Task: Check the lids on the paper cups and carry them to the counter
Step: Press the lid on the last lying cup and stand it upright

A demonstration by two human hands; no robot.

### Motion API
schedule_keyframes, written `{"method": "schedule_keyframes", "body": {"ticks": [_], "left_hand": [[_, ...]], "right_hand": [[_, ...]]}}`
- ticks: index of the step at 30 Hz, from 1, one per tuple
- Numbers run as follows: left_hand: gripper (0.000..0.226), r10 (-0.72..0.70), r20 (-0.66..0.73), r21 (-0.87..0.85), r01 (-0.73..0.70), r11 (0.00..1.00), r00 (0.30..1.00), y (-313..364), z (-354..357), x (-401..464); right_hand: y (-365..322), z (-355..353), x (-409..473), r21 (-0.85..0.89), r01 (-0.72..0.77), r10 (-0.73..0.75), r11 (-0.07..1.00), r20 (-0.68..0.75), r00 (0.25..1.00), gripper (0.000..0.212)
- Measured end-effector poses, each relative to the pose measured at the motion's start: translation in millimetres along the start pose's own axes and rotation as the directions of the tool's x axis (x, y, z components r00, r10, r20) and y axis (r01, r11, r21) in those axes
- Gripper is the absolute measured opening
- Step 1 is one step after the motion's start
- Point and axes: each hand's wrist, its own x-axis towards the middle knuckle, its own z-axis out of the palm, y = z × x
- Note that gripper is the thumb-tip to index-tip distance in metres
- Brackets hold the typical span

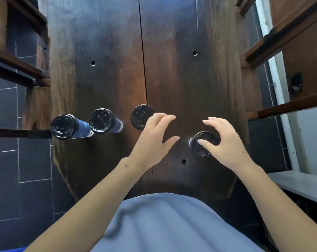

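Note:
Several blue paper cups with black lids stand on a dark wooden table point(172, 51), seen from above. The leftmost cup point(64, 126) and a second cup point(101, 120) stand near the table's left edge. A third cup point(140, 115) is partly covered by my left hand point(154, 137), which hovers with fingers spread and holds nothing. My right hand point(225, 142) is over a fourth cup point(204, 144), thumb resting on its lid and fingers curled above it, not gripping.
Wooden chairs point(18, 66) flank the table on the left and another chair point(290, 51) on the right. A grey bench surface point(303, 184) lies at the lower right. Dark floor tiles point(8, 179) surround the table. My blue-grey clothing fills the bottom middle.

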Motion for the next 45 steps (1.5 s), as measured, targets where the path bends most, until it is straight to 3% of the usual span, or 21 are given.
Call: {"method": "schedule_keyframes", "body": {"ticks": [4,7,10,18,23,31,38,42,45], "left_hand": [[0.077,-0.045,0.332,-0.067,0.071,0.995,0.942,10,45,7],[0.086,-0.082,0.426,-0.072,0.124,0.99,0.901,14,70,10],[0.09,-0.101,0.47,-0.068,0.15,0.986,0.877,17,86,11],[0.091,-0.227,0.266,-0.245,0.293,0.924,0.937,-2,74,27],[0.094,-0.28,0.151,-0.318,0.315,0.894,0.948,-23,64,41],[0.088,-0.28,0.137,-0.347,0.31,0.885,0.95,-39,61,53],[0.089,-0.288,0.151,-0.331,0.323,0.887,0.946,-43,60,58],[0.085,-0.334,0.146,-0.325,0.364,0.873,0.931,-34,56,62],[0.083,-0.379,0.148,-0.365,0.407,0.838,0.913,-26,50,70]], "right_hand": [[30,0,-14,-0.003,-0.07,0.069,0.998,0.144,0.987,0.081],[45,4,-17,-0.021,-0.085,0.088,0.996,0.295,0.951,0.097],[51,9,-13,0.019,-0.06,0.051,0.998,0.315,0.948,0.092],[32,11,45,0.075,0.096,-0.115,0.993,0.314,0.943,0.086],[14,23,89,0.137,0.104,-0.145,0.985,0.338,0.93,0.089],[13,31,109,0.138,0.06,-0.109,0.989,0.388,0.915,0.093],[-11,19,132,0.239,-0.154,0.058,0.959,0.365,0.929,0.041],[-23,18,146,0.228,-0.207,0.079,0.951,0.47,0.879,0.037],[-24,19,154,0.238,-0.212,0.087,0.948,0.448,0.89,0.035]]}}
